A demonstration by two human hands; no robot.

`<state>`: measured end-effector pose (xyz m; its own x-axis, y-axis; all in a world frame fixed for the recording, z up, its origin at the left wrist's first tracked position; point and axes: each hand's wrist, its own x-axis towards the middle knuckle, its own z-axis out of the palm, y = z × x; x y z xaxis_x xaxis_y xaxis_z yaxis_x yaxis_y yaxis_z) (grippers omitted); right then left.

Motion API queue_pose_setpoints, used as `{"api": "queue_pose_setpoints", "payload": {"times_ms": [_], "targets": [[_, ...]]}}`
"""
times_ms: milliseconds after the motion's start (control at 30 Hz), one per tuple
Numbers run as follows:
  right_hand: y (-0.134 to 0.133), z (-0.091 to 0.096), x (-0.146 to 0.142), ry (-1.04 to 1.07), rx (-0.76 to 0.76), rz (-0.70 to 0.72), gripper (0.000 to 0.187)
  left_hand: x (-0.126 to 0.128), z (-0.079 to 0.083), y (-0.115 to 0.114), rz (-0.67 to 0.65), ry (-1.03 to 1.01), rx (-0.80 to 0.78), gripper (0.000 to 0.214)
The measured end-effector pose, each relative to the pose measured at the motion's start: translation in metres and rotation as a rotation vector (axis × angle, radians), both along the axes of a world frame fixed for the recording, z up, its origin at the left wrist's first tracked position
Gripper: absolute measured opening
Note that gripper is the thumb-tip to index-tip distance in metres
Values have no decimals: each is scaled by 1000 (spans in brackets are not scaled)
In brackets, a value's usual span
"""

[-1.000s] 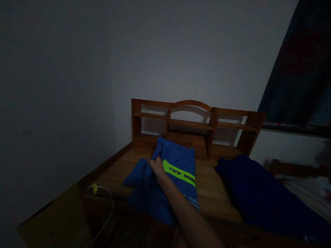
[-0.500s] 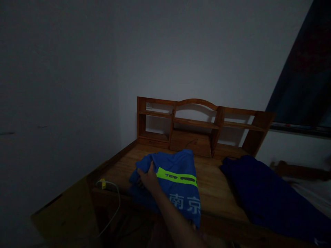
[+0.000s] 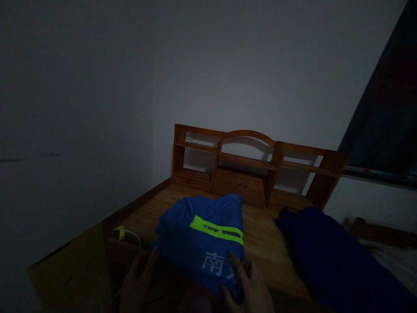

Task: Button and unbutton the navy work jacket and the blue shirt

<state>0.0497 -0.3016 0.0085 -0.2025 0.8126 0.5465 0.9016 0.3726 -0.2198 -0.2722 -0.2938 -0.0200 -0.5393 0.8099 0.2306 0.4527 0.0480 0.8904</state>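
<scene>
dim, with murky lower edges

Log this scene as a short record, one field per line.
Garment: blue garment, folded, with a neon-yellow band and white characters
Surface: wooden desk
Left hand: near the garment's near left edge; contact unclear
Right hand: thumb and fingers spread at its near right corner; grip unclear
Right side: dark blue cloth
Left edge: white cable with yellow tag
Back: wooden shelf unit
Lighting: dim

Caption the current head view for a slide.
Left hand by the edge, right hand over a corner of a blue garment with a bright stripe on a wooden surface.
</scene>
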Motion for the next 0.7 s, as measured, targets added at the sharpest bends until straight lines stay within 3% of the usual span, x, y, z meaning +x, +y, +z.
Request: {"api": "queue_pose_setpoints", "payload": {"times_ms": [100,200,400,567,700], "targets": [[2,-3,-5,-135,-32,58,71,4,9,11,26,-57,-14,47],[4,-7,2,-160,-65,45,64,11,20,16,7,-68,-9,54],[4,-30,20,81,-31,-26,56,20,26,12,-86,-88,-93,54],[-10,-36,2,194,-138,-316,58,18,32,11,-71,-79,-159,47],[-17,-37,-6,292,-228,-237,59,11,37,20,-95,-50,-182,48]]}}
